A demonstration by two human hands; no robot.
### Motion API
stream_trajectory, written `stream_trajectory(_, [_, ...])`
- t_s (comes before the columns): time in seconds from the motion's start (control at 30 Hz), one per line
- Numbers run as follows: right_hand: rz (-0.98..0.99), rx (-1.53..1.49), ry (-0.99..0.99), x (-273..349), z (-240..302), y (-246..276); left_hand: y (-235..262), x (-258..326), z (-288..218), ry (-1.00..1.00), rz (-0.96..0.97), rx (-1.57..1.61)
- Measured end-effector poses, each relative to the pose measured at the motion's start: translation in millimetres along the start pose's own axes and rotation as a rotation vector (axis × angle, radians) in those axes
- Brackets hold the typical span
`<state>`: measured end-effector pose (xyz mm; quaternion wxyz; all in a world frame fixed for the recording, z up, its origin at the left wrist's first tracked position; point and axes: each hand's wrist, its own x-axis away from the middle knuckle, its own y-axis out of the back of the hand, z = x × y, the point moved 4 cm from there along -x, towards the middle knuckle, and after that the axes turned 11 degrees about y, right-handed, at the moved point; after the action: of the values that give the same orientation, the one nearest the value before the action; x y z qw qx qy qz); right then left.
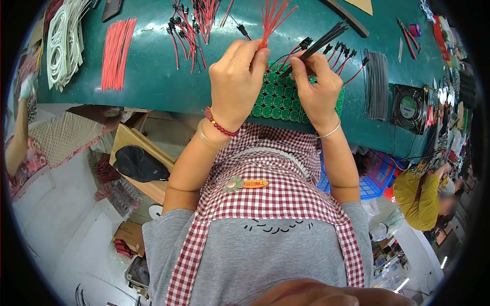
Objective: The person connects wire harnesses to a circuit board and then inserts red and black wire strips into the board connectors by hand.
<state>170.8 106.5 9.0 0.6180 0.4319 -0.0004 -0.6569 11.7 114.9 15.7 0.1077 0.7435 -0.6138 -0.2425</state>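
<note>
My left hand (pixel 236 81) is closed around a bundle of thin red wires (pixel 273 24), whose upper ends fan out above the fingers. Pinched between the thumb and fingers of my right hand (pixel 319 89) is a bundle of black wires (pixel 326 38), slanting up to the right. Both hands are just over a green circuit board panel (pixel 279 102) with rows of rounded sections. Short red and black leads with black connectors (pixel 341 51) stick out along its far edge, partly hidden behind my right hand.
On the green table (pixel 173 92) lie a row of red wires (pixel 118 53), connector leads (pixel 191 33), a row of dark wires (pixel 376 84) and coiled white cords (pixel 65 43). A black fan (pixel 410 108) and pliers (pixel 408 38) are at the right. Another person (pixel 421 199) is beyond.
</note>
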Motion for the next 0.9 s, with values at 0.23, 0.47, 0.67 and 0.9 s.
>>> stream_trajectory(0.23, [0.015,0.084,0.079,2.6,-2.9,-4.4,-6.3,0.9,1.7,0.010,0.016,0.055])
stream_trajectory(0.47, [0.021,0.093,0.097,0.8,-2.2,-5.3,-4.6,1.1,1.4,0.010,0.003,0.047])
stream_trajectory(0.67, [0.001,0.073,0.091,1.6,-3.6,-5.2,-4.9,2.0,0.3,0.005,0.001,0.054])
stream_trajectory(0.9, [0.015,0.071,0.073,1.4,-3.2,-5.7,-9.7,1.1,1.8,-0.021,-0.011,0.062])
